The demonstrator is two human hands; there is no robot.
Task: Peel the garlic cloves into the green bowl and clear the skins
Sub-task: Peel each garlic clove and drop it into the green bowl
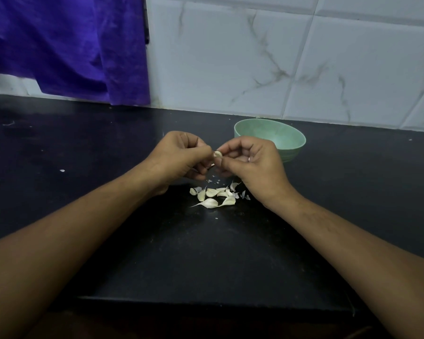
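- left hand (pixel 181 155) and right hand (pixel 252 160) both pinched one garlic clove (pixel 217 154)
- unpeeled cloves (pixel 214 195) lay just below hands
- green bowl (pixel 279 137) behind right hand

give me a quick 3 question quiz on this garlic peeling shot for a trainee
1. True or false: the green bowl stands to the left of the left hand.
2. Where does the pile of cloves and skins lie? A in the green bowl; B on the black counter, nearer the person than the hands; C on a cutting board.
3. Fill in: both hands pinch one ___ between their fingers.

Key: 1 false, the bowl stands behind the right hand. 2 B. 3 garlic clove.
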